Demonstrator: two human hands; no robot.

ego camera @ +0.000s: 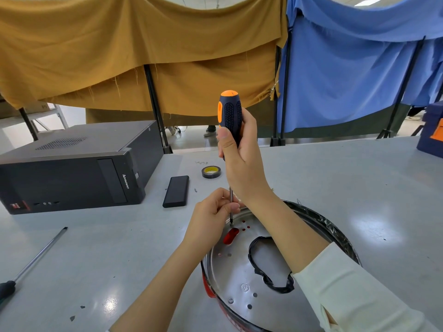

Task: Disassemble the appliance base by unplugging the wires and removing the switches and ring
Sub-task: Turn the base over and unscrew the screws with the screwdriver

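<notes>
A round metal appliance base (pixel 242 279) sits on the desk (pixel 119 248) near the person. The right hand (pixel 242 164) has its fingers wrapped around an upright screwdriver (pixel 229 116); the left hand (pixel 213 216) has fingers pinching its shaft, just above the base's far edge.

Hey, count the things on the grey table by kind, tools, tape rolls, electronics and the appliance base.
Screwdrivers: 2, orange-and-black-handled screwdriver, long steel screwdriver
Tape rolls: 1, black tape roll
Electronics: 2, black desktop computer, flat black box
Round metal appliance base: 1
Total: 6
</notes>
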